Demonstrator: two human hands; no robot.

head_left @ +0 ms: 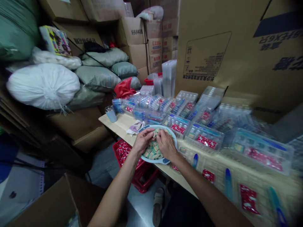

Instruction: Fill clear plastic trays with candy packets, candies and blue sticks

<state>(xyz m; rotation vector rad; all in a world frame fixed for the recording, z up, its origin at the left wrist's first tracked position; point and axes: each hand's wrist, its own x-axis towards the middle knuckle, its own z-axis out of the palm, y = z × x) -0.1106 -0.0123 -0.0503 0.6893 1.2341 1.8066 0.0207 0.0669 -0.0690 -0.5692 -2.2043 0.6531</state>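
A light-blue basin (174,134) with a pale rim sits at the table's front edge. It holds many small flat pieces (153,151) in pale green and orange. My left hand (144,140) is over the basin's left side, thumb and forefinger pinched at a small piece. Close beside it, my right hand (167,143) reaches in from the right with fingers curled down together among the pieces; what its fingertips hold is hidden. The fingertips of both hands nearly meet above the pile.
Clear plastic cases (204,140) with red packets line the table (120,124). Blue pens (228,183) and red packets (248,198) lie at right. A cup (110,114) stands at the left corner. Below is a red crate (115,151); an open carton (54,205) stands lower left.
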